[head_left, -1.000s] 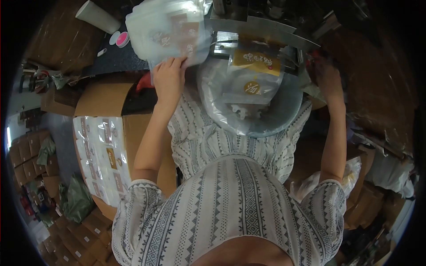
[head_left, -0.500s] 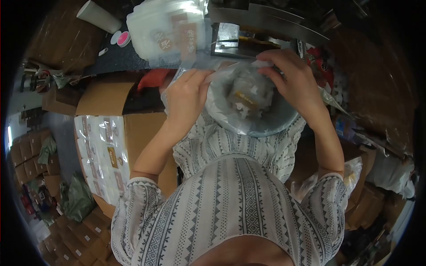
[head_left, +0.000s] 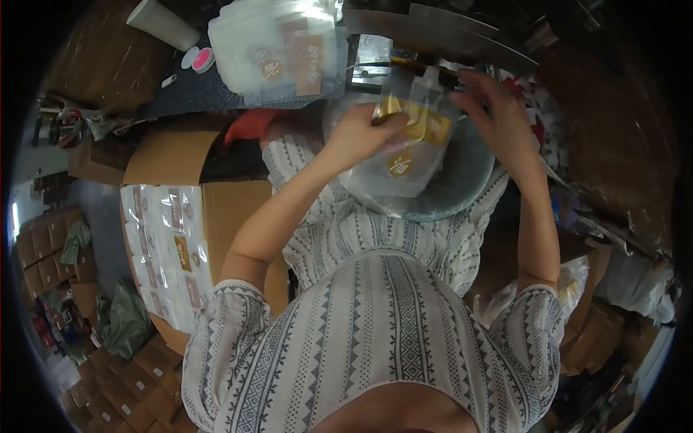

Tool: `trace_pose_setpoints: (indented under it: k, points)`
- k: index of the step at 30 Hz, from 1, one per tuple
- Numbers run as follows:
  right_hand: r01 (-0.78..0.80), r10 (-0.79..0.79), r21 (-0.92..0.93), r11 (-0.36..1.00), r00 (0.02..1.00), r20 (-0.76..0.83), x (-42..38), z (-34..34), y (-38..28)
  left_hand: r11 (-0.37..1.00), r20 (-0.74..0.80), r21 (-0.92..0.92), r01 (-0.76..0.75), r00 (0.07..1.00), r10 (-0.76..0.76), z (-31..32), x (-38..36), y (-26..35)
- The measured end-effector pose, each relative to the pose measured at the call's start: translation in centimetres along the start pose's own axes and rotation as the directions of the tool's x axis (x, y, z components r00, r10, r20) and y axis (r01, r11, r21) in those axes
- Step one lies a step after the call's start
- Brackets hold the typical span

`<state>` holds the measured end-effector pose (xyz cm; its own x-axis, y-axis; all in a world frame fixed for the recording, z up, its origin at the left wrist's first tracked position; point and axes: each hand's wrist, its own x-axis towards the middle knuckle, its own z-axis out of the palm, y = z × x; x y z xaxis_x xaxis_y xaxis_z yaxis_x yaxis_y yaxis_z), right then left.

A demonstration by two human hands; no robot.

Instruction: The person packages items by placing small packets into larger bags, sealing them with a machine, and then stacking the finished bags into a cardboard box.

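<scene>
brown cardboard cartons crowd the floor on every side of a dark counter point(head_left: 195, 90), seen from above over a person's patterned, woven dress. on the counter lies a slumped stack of clear glossy pouches point(head_left: 278, 47) with tan printed labels, and beside it a small round pink-topped tin point(head_left: 199, 60) and a pale paper cup point(head_left: 162, 24) lying tilted. a metal machine edge point(head_left: 440, 36), flat and grey, runs along the top.

the left hand point(head_left: 359, 135) pinches the left edge of a clear plastic pouch point(head_left: 408, 141) near its gold label band, thumb on top and fingers curled under. the right hand point(head_left: 498, 119) is at the pouch's upper right corner, fingers loosely bent; whether it grips the film i cannot tell. the pouch is held tilted above a round, shallow grey basin point(head_left: 462, 191) lined with crinkled transparent film, resting in the person's lap area.

to the left, an open cardboard box point(head_left: 231, 209) holds neat rows of flat packed sachets point(head_left: 162, 245), white and shiny with small brown marks.
</scene>
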<state>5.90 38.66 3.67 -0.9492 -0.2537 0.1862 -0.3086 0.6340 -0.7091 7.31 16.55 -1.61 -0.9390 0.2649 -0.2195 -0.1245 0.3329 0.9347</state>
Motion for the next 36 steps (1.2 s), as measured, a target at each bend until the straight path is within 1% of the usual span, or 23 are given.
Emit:
trace_pose_setpoints:
  k: [1, 2, 4, 8, 10, 11, 12, 13, 14, 15, 16, 17, 19, 20, 22, 23, 25, 26, 28, 32, 34, 35, 36]
  points:
    - [-0.077, 0.070, -0.184, 0.980, 0.997, -0.043, -0.1, -0.6, 0.0, 0.994, 0.028, -0.066, 0.088, 0.996, -0.086, 0.1, 0.9, 0.2]
    - [-0.078, 0.072, -0.186, 0.979, 0.997, -0.041, -0.3, -1.0, 0.4, 0.994, 0.029, -0.068, 0.088, 0.996, -0.087, 0.5, 1.6, 0.2]
    - [-0.095, 0.069, -0.260, 0.961, 0.992, -0.108, -0.6, -2.0, 1.8, 0.802, 0.018, -0.580, 0.143, 0.987, -0.162, 1.1, 2.8, 0.3]
    - [-0.240, 0.178, -0.407, 0.881, 0.967, -0.184, 1.1, -2.3, 7.6, 0.813, 0.055, -0.554, 0.178, 0.983, -0.177, 1.1, 3.1, -0.1]
    - [0.181, -0.269, -0.519, 0.835, 0.958, -0.097, 1.7, -1.3, 11.8, 0.868, 0.086, -0.469, 0.164, 0.986, -0.140, 0.4, 2.9, -0.5]
    - [0.185, -0.274, -0.519, 0.835, 0.956, -0.101, 1.9, -1.5, 12.0, 0.870, 0.082, -0.467, 0.159, 0.987, -0.136, -0.5, 2.9, -0.8]
    - [0.122, -0.203, -0.521, 0.845, 0.974, -0.102, 2.1, -1.7, 12.1, 0.960, -0.214, -0.266, -0.089, 0.976, 0.031, -2.0, 2.8, -1.2]
    - [0.053, -0.122, -0.520, 0.852, 0.988, -0.098, 2.0, -1.6, 12.1, 0.964, -0.444, 0.004, -0.267, 0.863, 0.241, -3.2, 2.2, -2.0]
    - [0.047, -0.114, -0.518, 0.854, 0.989, -0.098, 1.7, -1.5, 11.9, 0.965, -0.439, 0.004, -0.262, 0.867, 0.238, -4.4, 1.6, -3.1]
    - [-0.062, 0.001, -0.520, 0.852, 0.993, -0.117, 1.7, -1.7, 11.3, 0.784, -0.461, 0.602, -0.152, 0.735, 0.497, -5.5, 1.2, -4.4]
    - [-0.168, 0.116, -0.518, 0.838, 0.984, -0.133, 1.7, -1.7, 10.6, 0.313, -0.304, 0.945, 0.100, 0.628, 0.716, -6.1, 0.9, -5.6]
    - [-0.170, 0.118, -0.516, 0.839, 0.984, -0.132, 1.5, -1.9, 9.6, 0.311, -0.302, 0.945, 0.099, 0.631, 0.715, -6.0, 0.4, -6.6]
    - [-0.381, 0.313, -0.516, 0.767, 0.925, -0.217, 1.8, -2.1, 7.9, 0.286, -0.257, 0.954, 0.086, 0.727, 0.637, -6.1, -0.6, -7.4]
    - [-0.381, 0.314, -0.517, 0.766, 0.925, -0.216, 1.7, -2.2, 8.1, 0.288, -0.258, 0.954, 0.086, 0.728, 0.635, -6.6, -0.8, -7.4]
    - [-0.149, -0.006, -0.501, 0.853, 0.956, -0.294, 1.1, -2.3, 9.1, 0.352, -0.285, 0.932, 0.080, 0.762, 0.581, -7.5, -1.2, -7.1]
    - [-0.151, -0.004, -0.501, 0.852, 0.956, -0.294, 1.2, -2.3, 10.5, 0.352, -0.283, 0.933, 0.078, 0.763, 0.581, -7.4, -1.2, -7.2]
    - [0.140, -0.238, -0.719, 0.681, 0.971, -0.036, 2.5, -2.1, 12.8, 0.349, -0.266, 0.937, 0.037, 0.723, 0.638, -7.4, -0.9, -7.1]
    - [0.139, -0.240, -0.718, 0.682, 0.970, -0.039, 2.5, -2.0, 12.9, 0.346, -0.264, 0.938, 0.036, 0.721, 0.641, -7.5, -1.1, -6.8]
    - [-0.015, -0.033, -0.786, 0.619, 0.998, -0.046, 2.7, -1.8, 12.5, 0.368, -0.274, 0.929, 0.037, 0.737, 0.617, -7.6, -1.4, -6.2]
    - [-0.119, 0.013, -0.660, 0.741, 0.986, -0.164, 0.9, -2.9, 8.6, 0.467, -0.238, 0.879, -0.097, 0.760, 0.605, -7.9, -1.9, -5.5]
    - [-0.261, 0.204, -0.465, 0.846, 0.964, -0.169, -0.1, -4.0, 7.2, 0.672, -0.370, 0.726, -0.145, 0.741, 0.560, -6.5, -3.3, -3.9]
    - [-0.260, 0.205, -0.467, 0.845, 0.965, -0.166, -0.7, -4.4, 5.8, 0.674, -0.372, 0.724, -0.144, 0.742, 0.558, -5.9, -3.6, -3.4]
    - [-0.242, 0.228, -0.207, 0.948, 0.970, -0.089, -1.3, -4.3, 3.8, 0.666, -0.354, 0.727, -0.169, 0.738, 0.574, -5.3, -3.9, -2.9]
